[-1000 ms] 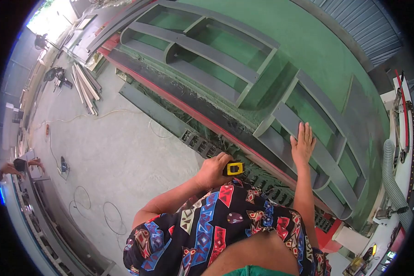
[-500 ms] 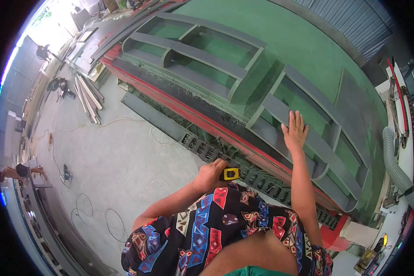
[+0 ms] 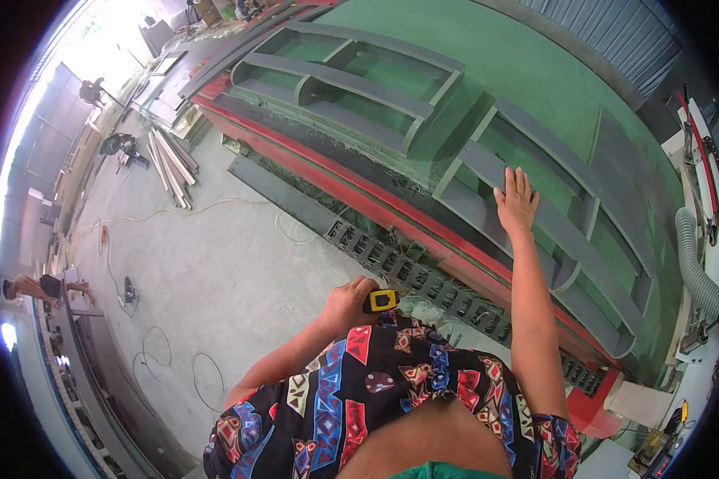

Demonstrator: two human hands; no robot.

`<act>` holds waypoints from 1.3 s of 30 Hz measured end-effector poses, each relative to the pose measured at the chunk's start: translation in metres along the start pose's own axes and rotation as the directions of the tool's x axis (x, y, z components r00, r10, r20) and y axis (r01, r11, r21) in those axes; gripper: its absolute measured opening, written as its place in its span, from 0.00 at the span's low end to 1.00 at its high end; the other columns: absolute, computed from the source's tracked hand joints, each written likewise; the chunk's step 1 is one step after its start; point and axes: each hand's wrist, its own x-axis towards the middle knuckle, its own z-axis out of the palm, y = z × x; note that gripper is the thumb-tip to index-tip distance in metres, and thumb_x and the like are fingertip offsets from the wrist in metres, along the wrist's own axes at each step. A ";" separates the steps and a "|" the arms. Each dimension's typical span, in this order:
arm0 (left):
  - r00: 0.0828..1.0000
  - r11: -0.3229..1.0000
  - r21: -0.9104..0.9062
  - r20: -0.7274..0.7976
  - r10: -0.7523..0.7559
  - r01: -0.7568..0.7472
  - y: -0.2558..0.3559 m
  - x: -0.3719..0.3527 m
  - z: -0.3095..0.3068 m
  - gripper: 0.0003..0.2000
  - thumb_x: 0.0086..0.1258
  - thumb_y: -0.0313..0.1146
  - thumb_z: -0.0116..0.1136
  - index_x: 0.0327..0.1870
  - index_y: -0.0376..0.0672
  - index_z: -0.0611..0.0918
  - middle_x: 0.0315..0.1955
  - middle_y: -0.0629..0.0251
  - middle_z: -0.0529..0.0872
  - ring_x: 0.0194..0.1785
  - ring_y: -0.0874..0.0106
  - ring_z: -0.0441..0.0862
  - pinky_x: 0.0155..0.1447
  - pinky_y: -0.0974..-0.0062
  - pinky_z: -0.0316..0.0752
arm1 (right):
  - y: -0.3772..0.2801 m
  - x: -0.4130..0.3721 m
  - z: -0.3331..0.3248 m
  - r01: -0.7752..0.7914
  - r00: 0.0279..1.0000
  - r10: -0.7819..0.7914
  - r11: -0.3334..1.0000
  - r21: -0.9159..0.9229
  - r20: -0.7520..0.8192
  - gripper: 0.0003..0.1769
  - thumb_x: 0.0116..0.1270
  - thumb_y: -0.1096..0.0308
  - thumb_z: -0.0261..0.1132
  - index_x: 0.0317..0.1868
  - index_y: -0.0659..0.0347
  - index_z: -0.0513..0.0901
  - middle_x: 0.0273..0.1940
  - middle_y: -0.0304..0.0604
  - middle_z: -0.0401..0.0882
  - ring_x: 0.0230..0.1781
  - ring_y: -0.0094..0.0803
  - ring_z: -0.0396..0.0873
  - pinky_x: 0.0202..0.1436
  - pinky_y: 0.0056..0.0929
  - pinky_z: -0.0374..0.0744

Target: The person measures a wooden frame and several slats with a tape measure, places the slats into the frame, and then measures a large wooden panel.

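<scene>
While the left hand (image 3: pixel 347 305) clasps a tape measure (image 3: pixel 382 301), the right hand (image 3: pixel 517 206) rests open — likely for steadiness — on the grey frame (image 3: pixel 566 234) near the table's red edge (image 3: pixel 443 241).

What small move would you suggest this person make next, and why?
Perhaps raise the left hand toward the grey frame: it holds the yellow tape measure away from that frame, near the patterned shirt, while the right hand is spread over the frame.
</scene>
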 end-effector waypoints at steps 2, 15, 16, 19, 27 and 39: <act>0.999 1.000 -0.014 0.037 -0.021 0.021 0.001 -0.004 -0.003 0.21 0.43 0.34 0.68 0.40 0.44 0.74 0.33 0.60 0.77 0.38 0.57 0.79 0.40 0.65 0.74 | -0.001 -0.001 -0.002 -0.002 1.000 0.002 1.000 -0.007 0.006 0.30 0.70 0.46 0.44 0.69 0.42 0.51 0.72 0.35 0.45 0.72 0.33 0.45 0.70 0.53 0.49; 0.999 0.999 0.021 0.003 0.044 -0.044 -0.030 0.000 -0.022 0.24 0.44 0.40 0.71 0.42 0.44 0.74 0.33 0.60 0.77 0.37 0.58 0.79 0.39 0.65 0.74 | -0.002 -0.001 -0.009 -0.005 0.999 0.005 1.000 0.014 0.032 0.31 0.69 0.48 0.45 0.70 0.44 0.50 0.72 0.37 0.45 0.72 0.35 0.44 0.70 0.54 0.49; 0.997 0.997 0.017 -0.003 0.073 -0.073 -0.039 0.002 -0.025 0.24 0.44 0.41 0.71 0.42 0.44 0.74 0.33 0.60 0.77 0.37 0.58 0.79 0.38 0.65 0.74 | -0.003 -0.001 -0.009 -0.007 0.999 0.006 1.000 0.017 0.037 0.31 0.69 0.48 0.46 0.70 0.44 0.50 0.72 0.37 0.45 0.72 0.35 0.44 0.70 0.54 0.49; 0.996 0.996 0.001 -0.002 0.095 -0.095 -0.061 0.006 -0.042 0.25 0.44 0.41 0.71 0.42 0.43 0.74 0.33 0.60 0.78 0.37 0.58 0.79 0.38 0.65 0.74 | -0.005 0.001 -0.011 -0.035 0.998 0.033 0.999 0.032 0.053 0.32 0.69 0.47 0.46 0.70 0.44 0.50 0.72 0.37 0.44 0.72 0.35 0.43 0.70 0.56 0.47; 1.000 1.000 -0.027 0.005 -0.017 0.017 -0.161 0.019 -0.134 0.25 0.43 0.41 0.71 0.43 0.43 0.75 0.34 0.60 0.78 0.38 0.58 0.80 0.40 0.65 0.75 | -0.041 0.004 -0.016 -0.293 0.942 0.303 0.952 -0.085 0.147 0.32 0.69 0.44 0.43 0.70 0.42 0.49 0.72 0.35 0.43 0.73 0.34 0.42 0.69 0.58 0.47; 0.941 0.963 -0.067 -0.203 -0.271 0.263 -0.280 -0.016 -0.256 0.23 0.42 0.37 0.71 0.39 0.41 0.76 0.33 0.57 0.77 0.35 0.56 0.78 0.38 0.64 0.74 | -0.033 0.022 0.006 -0.461 0.851 0.448 0.887 -0.020 0.275 0.32 0.70 0.46 0.42 0.71 0.47 0.50 0.72 0.45 0.44 0.71 0.45 0.44 0.71 0.41 0.50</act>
